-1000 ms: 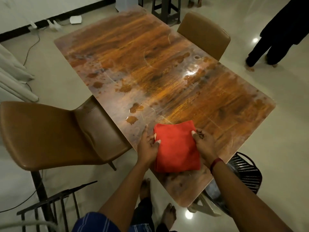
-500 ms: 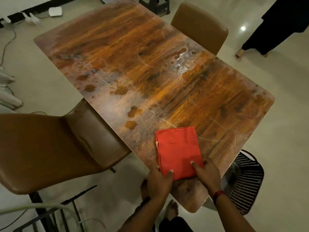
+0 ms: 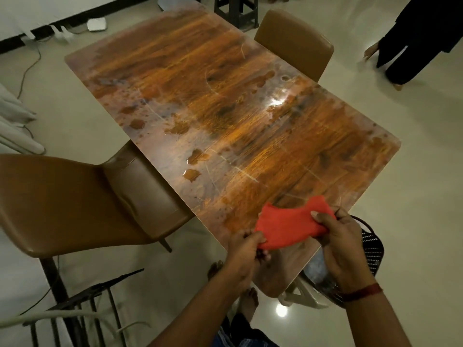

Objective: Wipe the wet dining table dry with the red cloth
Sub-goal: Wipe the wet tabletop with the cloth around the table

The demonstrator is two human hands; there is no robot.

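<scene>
The red cloth (image 3: 288,227) hangs crumpled just above the near corner of the wooden dining table (image 3: 225,101). My left hand (image 3: 244,254) pinches its lower left edge and my right hand (image 3: 343,244) grips its right end, thumb on top. Puddles and drops of water (image 3: 191,174) lie across the tabletop, mostly along its left side and middle, and a bright wet patch (image 3: 276,101) glints toward the right.
A brown chair (image 3: 75,201) stands at the table's left side and another brown chair (image 3: 295,41) at the far right side. A black mesh basket (image 3: 372,249) sits under the near corner. Another person (image 3: 411,41) stands at the upper right. Cables lie on the floor at the far left.
The cloth lay folded flat on the table under both hands; now both hands have lifted it off the surface at the near corner and it is crumpled.
</scene>
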